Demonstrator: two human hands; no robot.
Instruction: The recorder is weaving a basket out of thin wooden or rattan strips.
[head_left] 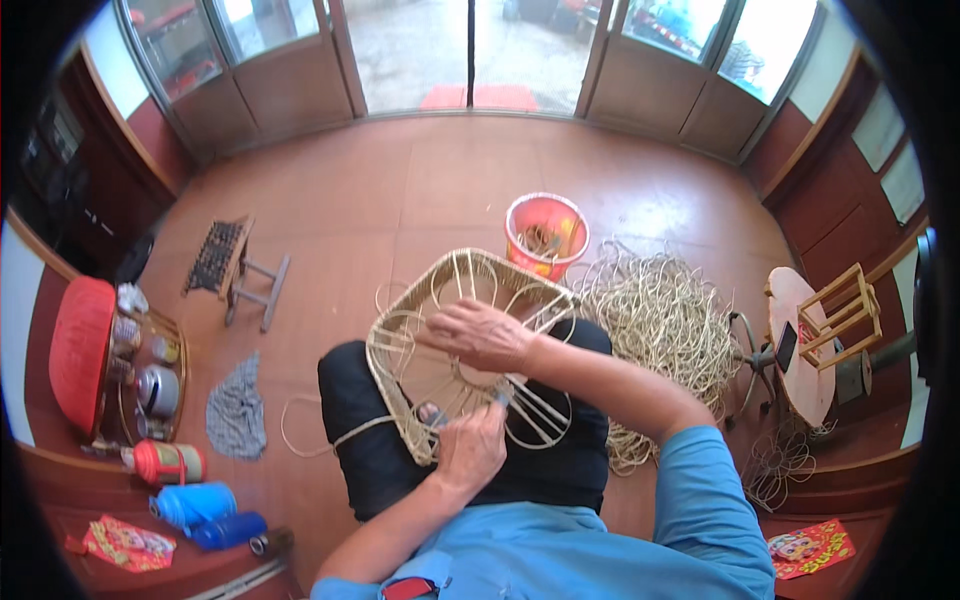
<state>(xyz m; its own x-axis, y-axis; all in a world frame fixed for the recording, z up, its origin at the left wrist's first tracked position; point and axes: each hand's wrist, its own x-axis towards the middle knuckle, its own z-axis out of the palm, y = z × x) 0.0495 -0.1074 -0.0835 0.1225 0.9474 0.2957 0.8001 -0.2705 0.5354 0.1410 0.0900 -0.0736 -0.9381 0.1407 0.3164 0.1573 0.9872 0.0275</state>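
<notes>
An unfinished woven basket frame [410, 446] with rounded corners, pale cord wrapping and radiating spokes rests on my black-trousered lap. My left hand [470, 446] is closed at its lower middle, beside a small grey piece [498, 399]; what the fingers grip is unclear. My right hand [474, 334] lies above it across the frame, fingers slightly bent and apart over the spokes. A loose cord [305, 448] loops out to the left over my leg.
A heap of cord [655, 350] and red bucket [530, 262] lie right and ahead. A wooden stand [225, 255], grey cloth [236, 420], red stool [78, 350] and flasks [195, 505] are left. A round table [805, 390] with a small wooden frame stands right; glass doors are ahead.
</notes>
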